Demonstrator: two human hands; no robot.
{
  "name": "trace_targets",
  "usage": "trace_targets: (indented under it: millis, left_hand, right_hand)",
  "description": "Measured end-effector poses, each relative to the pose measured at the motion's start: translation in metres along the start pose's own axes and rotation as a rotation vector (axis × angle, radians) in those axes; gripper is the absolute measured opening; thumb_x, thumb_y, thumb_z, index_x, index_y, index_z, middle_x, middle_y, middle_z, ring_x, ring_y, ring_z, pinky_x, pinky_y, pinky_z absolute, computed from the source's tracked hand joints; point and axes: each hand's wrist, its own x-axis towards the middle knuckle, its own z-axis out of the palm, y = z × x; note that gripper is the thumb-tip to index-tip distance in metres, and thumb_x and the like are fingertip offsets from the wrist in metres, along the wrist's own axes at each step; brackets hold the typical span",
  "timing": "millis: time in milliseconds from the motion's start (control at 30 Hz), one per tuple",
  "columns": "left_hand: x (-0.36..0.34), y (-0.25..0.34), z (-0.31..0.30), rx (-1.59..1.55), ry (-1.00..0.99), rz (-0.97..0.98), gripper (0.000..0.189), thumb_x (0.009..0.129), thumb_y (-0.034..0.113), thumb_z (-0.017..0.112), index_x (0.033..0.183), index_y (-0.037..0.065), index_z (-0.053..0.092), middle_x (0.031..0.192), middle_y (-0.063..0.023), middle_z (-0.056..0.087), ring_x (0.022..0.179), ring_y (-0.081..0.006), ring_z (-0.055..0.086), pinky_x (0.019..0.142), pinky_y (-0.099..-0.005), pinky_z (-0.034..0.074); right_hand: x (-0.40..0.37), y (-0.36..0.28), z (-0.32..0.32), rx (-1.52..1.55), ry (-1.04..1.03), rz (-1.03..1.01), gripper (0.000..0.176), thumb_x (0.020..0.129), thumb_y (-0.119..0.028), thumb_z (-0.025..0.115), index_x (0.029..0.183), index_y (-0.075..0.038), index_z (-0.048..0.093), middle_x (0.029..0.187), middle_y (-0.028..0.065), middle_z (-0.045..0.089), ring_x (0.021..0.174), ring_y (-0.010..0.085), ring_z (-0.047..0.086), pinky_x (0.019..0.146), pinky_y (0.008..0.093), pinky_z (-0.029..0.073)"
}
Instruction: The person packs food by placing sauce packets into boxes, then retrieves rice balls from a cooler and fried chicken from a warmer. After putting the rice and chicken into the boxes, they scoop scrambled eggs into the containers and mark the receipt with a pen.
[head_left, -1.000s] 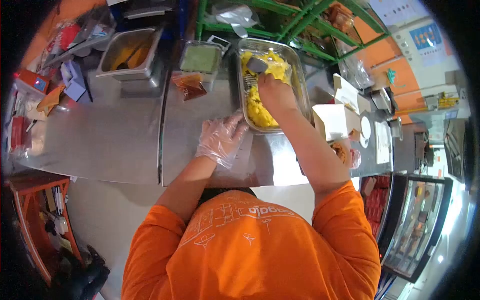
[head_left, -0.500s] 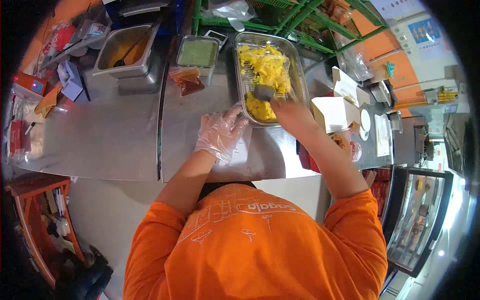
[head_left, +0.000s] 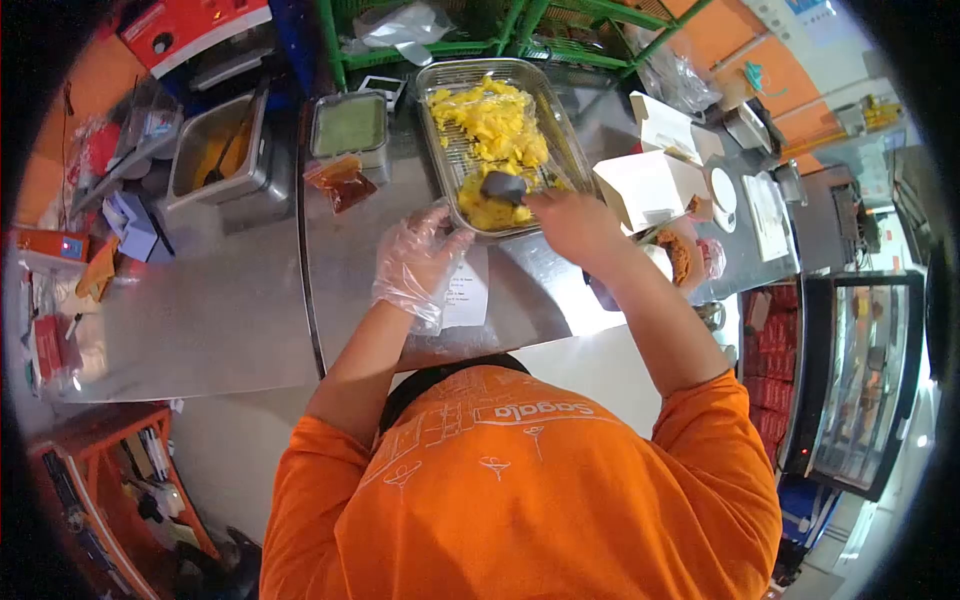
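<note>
A clear-walled tray [head_left: 565,130] with a wire rack inside holds yellow food like scrambled egg [head_left: 488,125], partly under clear film. My right hand [head_left: 580,228], bare, is closed around the handle of a dark serving spoon [head_left: 503,187]. The spoon's bowl rests in the yellow food at the tray's near end. In a clear plastic glove, my left hand [head_left: 412,262] has its fingers at the tray's near left corner, gripping the rim. A printed paper slip [head_left: 467,292] lies on the counter beside the glove, partly beneath it.
Left of the tray stand a green-filled container [head_left: 350,125], a bag of red sauce [head_left: 342,183] and a deep steel pan [head_left: 215,150] of orange sauce. Open white boxes [head_left: 645,190] sit to the right. Green crates [head_left: 480,30] line the back.
The spoon has moved toward the tray's near left, into the food. My left hand stays at the tray corner, and more of the paper slip shows. The whole view has shifted.
</note>
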Motion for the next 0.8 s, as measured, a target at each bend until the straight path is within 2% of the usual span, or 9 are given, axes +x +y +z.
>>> trace_targets:
  millis: [100, 233, 300, 367, 400, 500, 600, 700, 800]
  left_hand:
    - [0.001, 0.001, -0.003, -0.061, -0.103, -0.056, 0.04, 0.074, 0.04, 0.064, 0.103, 0.013, 0.06, 0.089, -0.0123, 0.063, 0.084, -0.0299, 0.059, 0.074, -0.0405, 0.045]
    - [0.003, 0.009, -0.009, 0.056, -0.12, -0.082, 0.042, 0.072, 0.039, 0.067, 0.103, 0.012, 0.06, 0.084, -0.0119, 0.063, 0.082, -0.0281, 0.059, 0.075, -0.0399, 0.045]
    - [0.0, 0.01, -0.004, 0.041, -0.084, -0.082, 0.042, 0.071, 0.037, 0.068, 0.103, 0.011, 0.061, 0.083, -0.0119, 0.063, 0.08, -0.0277, 0.06, 0.073, -0.0392, 0.045]
    - [0.0, 0.004, 0.011, -0.178, -0.031, -0.157, 0.041, 0.071, 0.033, 0.069, 0.103, 0.01, 0.061, 0.083, -0.013, 0.063, 0.078, -0.0267, 0.06, 0.071, -0.038, 0.046]
    - [-0.001, 0.001, 0.018, -0.289, -0.004, -0.196, 0.04, 0.071, 0.031, 0.069, 0.104, 0.01, 0.06, 0.083, -0.0135, 0.063, 0.077, -0.0262, 0.06, 0.07, -0.0374, 0.047]
    - [-0.002, 0.022, 0.008, -0.223, 0.003, -0.245, 0.037, 0.071, 0.025, 0.068, 0.103, 0.009, 0.06, 0.085, -0.0143, 0.063, 0.075, -0.0241, 0.061, 0.068, -0.0356, 0.047]
    - [-0.003, 0.029, 0.009, 0.047, 0.085, -0.095, 0.037, 0.071, 0.022, 0.068, 0.103, 0.005, 0.06, 0.085, -0.0144, 0.063, 0.076, -0.0236, 0.061, 0.069, -0.0351, 0.047]
    - [0.004, 0.008, 0.024, -0.257, 0.142, 0.03, 0.037, 0.07, 0.021, 0.069, 0.1, 0.002, 0.06, 0.083, -0.0144, 0.062, 0.075, -0.0253, 0.061, 0.069, -0.0358, 0.047]
    - [0.013, 0.024, 0.008, -0.162, 0.071, 0.008, 0.035, 0.07, 0.015, 0.069, 0.1, -0.001, 0.06, 0.084, -0.0141, 0.063, 0.075, -0.0236, 0.062, 0.069, -0.0335, 0.048]
  right_hand:
    - [0.027, 0.012, -0.004, -0.07, 0.038, 0.059, 0.025, 0.077, -0.005, 0.046, 0.1, -0.005, 0.056, 0.089, 0.0136, 0.061, 0.076, 0.0283, 0.063, 0.063, 0.0384, 0.051]
    - [0.028, 0.017, 0.015, -0.032, -0.071, 0.09, 0.021, 0.077, -0.004, 0.047, 0.097, -0.004, 0.054, 0.086, 0.0131, 0.061, 0.076, 0.0289, 0.063, 0.062, 0.0388, 0.051]
    - [0.013, 0.005, 0.022, 0.002, -0.078, 0.005, 0.021, 0.077, -0.005, 0.046, 0.096, -0.004, 0.054, 0.085, 0.0152, 0.061, 0.078, 0.0298, 0.062, 0.063, 0.039, 0.051]
    - [0.0, -0.014, 0.008, 0.099, -0.083, -0.028, 0.021, 0.077, -0.005, 0.046, 0.095, -0.003, 0.055, 0.086, 0.0161, 0.061, 0.079, 0.0299, 0.062, 0.064, 0.0393, 0.051]
    - [0.0, -0.02, 0.003, 0.108, -0.158, 0.014, 0.018, 0.077, -0.006, 0.046, 0.091, -0.003, 0.056, 0.084, 0.0169, 0.061, 0.079, 0.0313, 0.062, 0.066, 0.0407, 0.05]
    - [0.004, -0.02, 0.0, 0.146, -0.199, -0.075, 0.016, 0.076, -0.007, 0.046, 0.086, -0.002, 0.058, 0.08, 0.0171, 0.061, 0.076, 0.033, 0.061, 0.066, 0.0424, 0.048]
    - [0.01, -0.016, -0.005, 0.261, -0.178, -0.083, 0.015, 0.078, -0.01, 0.047, 0.079, -0.001, 0.058, 0.079, 0.0185, 0.061, 0.074, 0.0358, 0.059, 0.066, 0.0443, 0.046]
    - [0.013, -0.002, 0.013, 0.52, 0.104, -0.113, 0.021, 0.079, -0.014, 0.046, 0.076, 0.001, 0.061, 0.074, 0.0206, 0.06, 0.069, 0.0348, 0.059, 0.064, 0.0413, 0.046]
    - [0.007, 0.003, 0.002, 1.02, -0.028, 0.203, 0.021, 0.081, -0.017, 0.049, 0.074, 0.0, 0.059, 0.061, 0.013, 0.056, 0.054, 0.0262, 0.054, 0.053, 0.035, 0.043]
